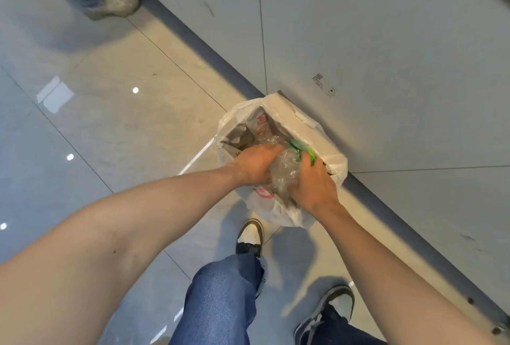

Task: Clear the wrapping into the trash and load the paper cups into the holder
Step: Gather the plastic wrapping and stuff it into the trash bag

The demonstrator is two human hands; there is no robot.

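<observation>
A crumpled clear plastic wrapping point(285, 169) with a green printed end sits in the mouth of a trash bin lined with a white bag point(328, 148), standing on the floor against the wall. My left hand point(255, 163) presses on the wrapping from the left. My right hand point(310, 183) grips it from the right, fingers curled over the green part. Both hands are over the bin's opening. Cardboard and printed paper scraps lie deeper inside the bin. No paper cups or holder are in view.
My feet in black-and-white shoes point(249, 234) stand just before the bin on glossy floor tiles. A grey wall point(386, 41) with a dark baseboard runs diagonally behind the bin. Another person's shoe point(116, 3) is at the top left.
</observation>
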